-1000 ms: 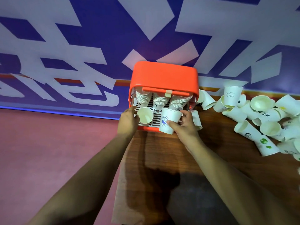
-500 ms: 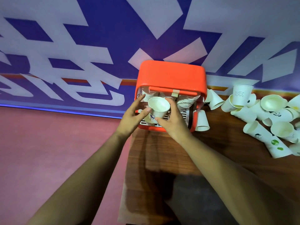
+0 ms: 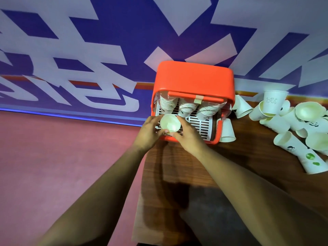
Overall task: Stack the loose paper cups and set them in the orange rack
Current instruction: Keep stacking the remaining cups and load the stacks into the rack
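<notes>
The orange rack point(image 3: 193, 79) stands at the back left corner of the wooden table point(image 3: 248, 166), its front open over a white slatted floor. Three stacks of paper cups point(image 3: 186, 107) lean at its back. A white paper cup point(image 3: 170, 123), mouth up, sits at the rack's front left, probably nested on another. My left hand point(image 3: 148, 131) and my right hand point(image 3: 189, 137) grip it from either side, thumbs meeting at its front. Loose paper cups point(image 3: 292, 125) lie in a heap at the right.
One cup point(image 3: 227, 130) stands upside down against the rack's right side, another point(image 3: 241, 107) lies behind it. A blue and white patterned wall point(image 3: 106, 50) rises behind the table. Pink floor point(image 3: 62, 157) lies to the left of the table's edge.
My right hand has carried its cup leftward onto the cup at the rack's front left. Both hands now close round that cup. The view has shifted slightly.
</notes>
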